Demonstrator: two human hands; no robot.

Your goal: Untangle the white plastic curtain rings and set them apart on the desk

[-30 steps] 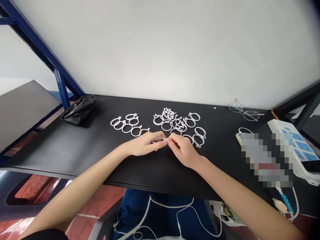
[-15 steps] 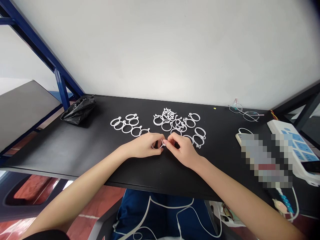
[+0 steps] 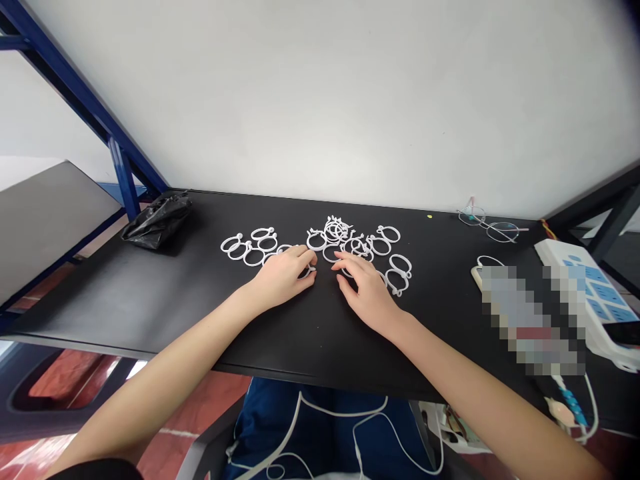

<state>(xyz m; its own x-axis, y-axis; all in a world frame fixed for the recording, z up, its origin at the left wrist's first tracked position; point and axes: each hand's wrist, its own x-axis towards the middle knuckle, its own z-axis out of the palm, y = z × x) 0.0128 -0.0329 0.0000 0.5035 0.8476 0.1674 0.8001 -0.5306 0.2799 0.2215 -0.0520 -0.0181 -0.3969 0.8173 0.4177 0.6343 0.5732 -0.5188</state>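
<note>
My left hand (image 3: 287, 273) is closed on a white curtain ring (image 3: 311, 269), low over the black desk. Most of that ring is hidden behind the fingers. Left of it lies a row of white rings (image 3: 255, 257), each with a small eyelet, some overlapping. My right hand (image 3: 367, 287) has its fingers apart and bent, with nothing seen between them. Its fingertips are by a heap of loose white rings (image 3: 336, 231), many with open, forked ends. More rings (image 3: 397, 281) lie to its right, and a few are partly covered by that hand.
A crumpled black plastic bag (image 3: 159, 220) sits at the desk's back left corner. Eyeglasses (image 3: 503, 231), a blurred-out phone (image 3: 525, 320) and a white power strip (image 3: 595, 293) are on the right. White cables (image 3: 295, 427) hang across my lap below the desk edge.
My hands have parted. The left moved left and away with the ring, towards the row; the right let go and opened near the heap.
</note>
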